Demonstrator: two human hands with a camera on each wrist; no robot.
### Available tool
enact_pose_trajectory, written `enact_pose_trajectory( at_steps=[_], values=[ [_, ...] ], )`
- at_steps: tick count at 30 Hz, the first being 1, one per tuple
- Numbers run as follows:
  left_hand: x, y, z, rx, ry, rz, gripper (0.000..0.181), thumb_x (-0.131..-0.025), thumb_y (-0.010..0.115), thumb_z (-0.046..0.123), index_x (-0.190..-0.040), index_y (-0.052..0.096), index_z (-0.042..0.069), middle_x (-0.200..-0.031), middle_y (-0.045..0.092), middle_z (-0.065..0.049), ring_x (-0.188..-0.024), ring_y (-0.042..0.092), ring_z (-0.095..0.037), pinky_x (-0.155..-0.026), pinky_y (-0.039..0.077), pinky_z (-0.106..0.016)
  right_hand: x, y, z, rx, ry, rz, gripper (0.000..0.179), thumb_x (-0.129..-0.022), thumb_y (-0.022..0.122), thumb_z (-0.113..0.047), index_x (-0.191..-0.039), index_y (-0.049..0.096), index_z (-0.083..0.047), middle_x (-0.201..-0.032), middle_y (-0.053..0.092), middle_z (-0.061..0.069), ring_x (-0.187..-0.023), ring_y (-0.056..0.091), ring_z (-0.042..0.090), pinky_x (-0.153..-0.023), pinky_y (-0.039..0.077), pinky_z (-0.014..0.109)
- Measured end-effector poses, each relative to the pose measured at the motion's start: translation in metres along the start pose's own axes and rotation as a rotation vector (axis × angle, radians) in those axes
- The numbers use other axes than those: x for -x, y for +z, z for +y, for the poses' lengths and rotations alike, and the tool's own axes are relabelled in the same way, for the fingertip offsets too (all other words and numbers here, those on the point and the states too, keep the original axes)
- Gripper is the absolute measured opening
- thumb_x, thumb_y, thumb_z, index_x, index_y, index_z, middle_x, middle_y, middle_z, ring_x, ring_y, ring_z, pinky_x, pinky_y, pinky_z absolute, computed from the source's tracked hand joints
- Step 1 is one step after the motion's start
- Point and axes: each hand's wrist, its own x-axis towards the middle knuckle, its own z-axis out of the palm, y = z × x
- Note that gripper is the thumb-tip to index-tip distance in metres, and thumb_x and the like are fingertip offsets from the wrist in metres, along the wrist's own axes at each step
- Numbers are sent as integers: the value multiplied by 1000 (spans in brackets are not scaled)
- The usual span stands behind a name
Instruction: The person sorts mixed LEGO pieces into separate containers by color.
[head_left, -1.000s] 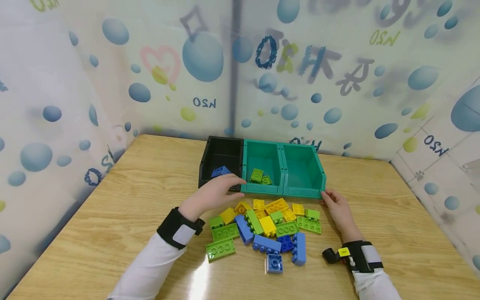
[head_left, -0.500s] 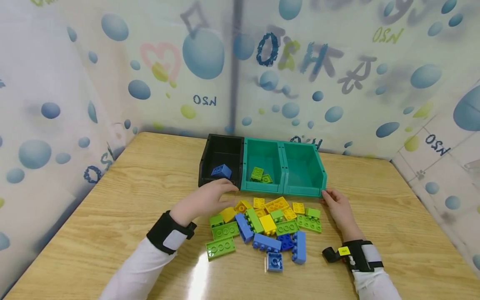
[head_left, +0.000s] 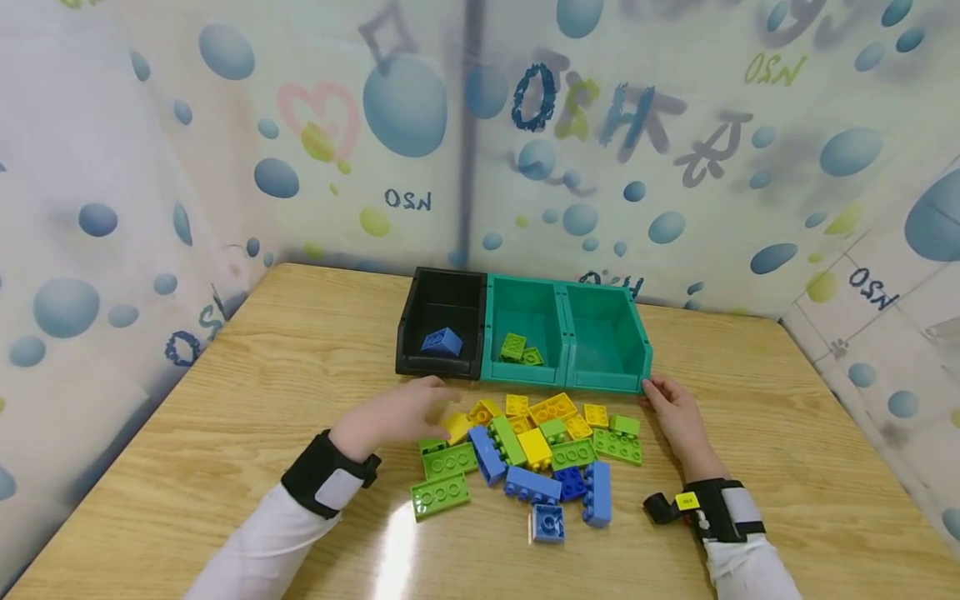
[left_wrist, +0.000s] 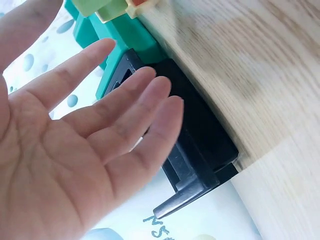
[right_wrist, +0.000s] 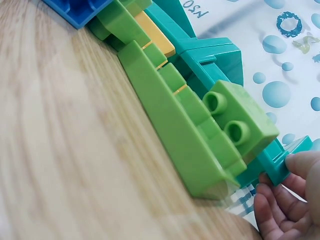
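Note:
My left hand [head_left: 393,412] reaches over the left end of a pile of toy building bricks, fingers spread and holding nothing. Its fingertips are right at a yellow brick [head_left: 457,427], beside a green brick [head_left: 450,460]. In the left wrist view the palm shows bare, with the black bin [left_wrist: 200,125] behind the fingers. At the front right corner of the right teal bin [head_left: 606,382], my right hand [head_left: 677,421] pinches the edge between thumb and fingers. The right wrist view shows this grip on the teal corner [right_wrist: 280,167], next to stacked green bricks [right_wrist: 170,120].
Three joined bins stand at the back. The black bin holds a blue brick [head_left: 442,341]; the middle teal bin [head_left: 522,372] holds green bricks [head_left: 513,347]. Yellow, green and blue bricks lie on the wooden table [head_left: 315,350] before them. A printed wall sheet [head_left: 322,225] rises behind.
My left hand has drawn back from in front of the black and middle bins, moving left and nearer, down to the yellow brick. My right hand stays on the bin corner.

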Motion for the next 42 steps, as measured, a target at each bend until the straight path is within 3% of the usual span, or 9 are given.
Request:
enact_pose_trajectory(
  at_steps=[11,17,24,35,42],
  values=[
    [3,3,-2,16,-28,-27,47,-84,72,26,-124,59,5,-126,60,-12,-115,56,-28,-97,44,-44,0,0,0,-9,-3,6,46,-102,39,-33,-125,50,5,-104,60,5,-82,51,-8,-76,41,8],
    [5,4,1,25,-48,-65,47,-83,73,27,-122,60,5,-117,62,-10,-100,57,-20,-92,46,-41,0,-1,0,-9,3,-5,45,-102,38,-34,-124,49,4,-100,59,-1,-84,51,-6,-77,40,7],
    [4,8,-2,75,-61,-50,43,-81,75,23,-116,60,4,-89,58,-2,-79,48,-16,-76,44,-35,0,-1,-1,-6,13,-2,45,-102,38,-34,-125,49,4,-103,59,4,-85,51,-5,-77,40,7],
    [1,9,-4,65,-53,-25,22,-80,75,13,-97,62,6,-87,61,-1,-75,49,-14,-74,47,-34,-1,0,-2,-10,1,9,45,-102,39,-33,-123,50,5,-98,59,-1,-80,50,-9,-75,40,7],
    [1,9,-5,49,-80,-23,20,-80,74,10,-97,63,6,-89,63,-2,-75,49,-14,-72,46,-33,0,0,-1,1,6,5,47,-102,38,-34,-125,49,5,-107,59,12,-81,50,-8,-76,39,7]
  ],
)
